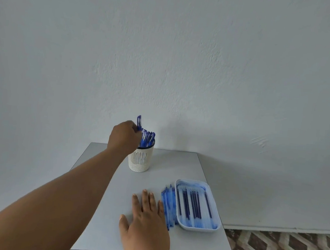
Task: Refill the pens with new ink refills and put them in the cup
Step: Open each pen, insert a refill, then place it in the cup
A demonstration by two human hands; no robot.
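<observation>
Over cup (140,158) | left hand (122,137) pinches pen (139,122) | no legible writing

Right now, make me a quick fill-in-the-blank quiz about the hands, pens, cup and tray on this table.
1. The left hand pinches a pen above the ____.
2. The right hand lies ____ on the table.
3. The dark refills lie in the ____.
4. A loose pile of refills lies between the right hand and the ____.

Missing words: cup; flat; tray; tray
</observation>
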